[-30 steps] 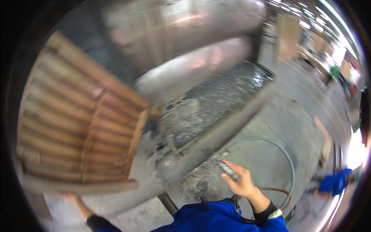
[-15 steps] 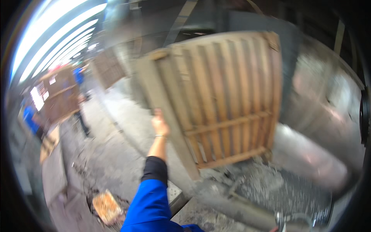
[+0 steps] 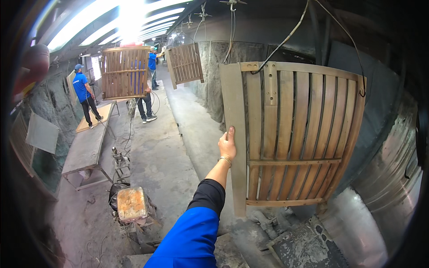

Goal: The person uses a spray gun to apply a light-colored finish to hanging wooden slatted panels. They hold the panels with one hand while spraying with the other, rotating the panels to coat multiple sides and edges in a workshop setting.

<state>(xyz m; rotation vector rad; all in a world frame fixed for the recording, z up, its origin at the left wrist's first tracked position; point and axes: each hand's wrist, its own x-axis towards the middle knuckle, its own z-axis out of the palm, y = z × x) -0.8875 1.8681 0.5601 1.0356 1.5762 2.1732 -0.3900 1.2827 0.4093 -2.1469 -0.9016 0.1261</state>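
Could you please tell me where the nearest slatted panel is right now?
The panel is right of centre in the head view, hanging from wires, with the left hand on its left edge.

Bright roof strips (image 3: pixel 84 25), long tabletop (image 3: pixel 84 154).
On it I see one wooden board (image 3: pixel 83 127); a blue-shirted person (image 3: pixel 82 87) stands near.

Brown slatted wooden panel (image 3: pixel 295 161), hanging upright, slightly tilted, slats near vertical

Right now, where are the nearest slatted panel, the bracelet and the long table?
Slatted panel (image 3: pixel 298 120): head view, a middle slat.
Bracelet (image 3: pixel 225 160): head view, its visible band.
Long table (image 3: pixel 85 152): head view, bare top.
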